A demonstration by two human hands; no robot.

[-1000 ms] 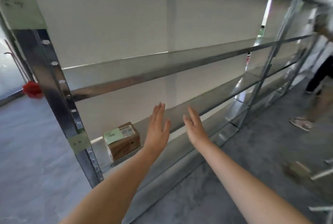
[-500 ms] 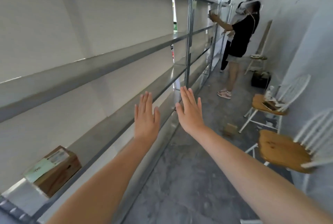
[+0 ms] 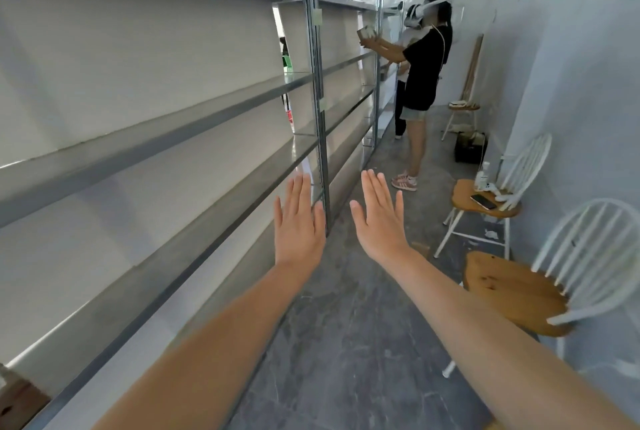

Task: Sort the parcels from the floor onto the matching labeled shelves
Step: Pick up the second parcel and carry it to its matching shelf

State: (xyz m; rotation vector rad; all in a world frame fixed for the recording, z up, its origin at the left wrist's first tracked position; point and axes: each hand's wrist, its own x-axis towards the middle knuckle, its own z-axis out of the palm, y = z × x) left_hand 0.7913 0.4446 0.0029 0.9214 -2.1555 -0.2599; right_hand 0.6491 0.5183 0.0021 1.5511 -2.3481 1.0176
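My left hand [image 3: 298, 229] and my right hand [image 3: 379, 220] are stretched out flat in front of me, fingers straight, holding nothing. A long metal shelf rack [image 3: 194, 118] runs along my left with bare shelves. A brown cardboard parcel [image 3: 17, 398] sits on a low shelf at the bottom left edge, mostly cut off. A small brown parcel [image 3: 420, 249] lies on the grey floor ahead, partly hidden behind my right wrist.
Another person [image 3: 422, 83] stands ahead at the rack, holding a small box up to a shelf. Two white chairs with wooden seats [image 3: 512, 291] [image 3: 485, 201] line the right wall; the farther one carries a phone and a bottle. A dark bin [image 3: 469, 149] stands farther back.
My view has swung right, from facing the rack to looking down the aisle. The parcel on the shelf has slid to the bottom left edge. Both hands stay flat and empty.
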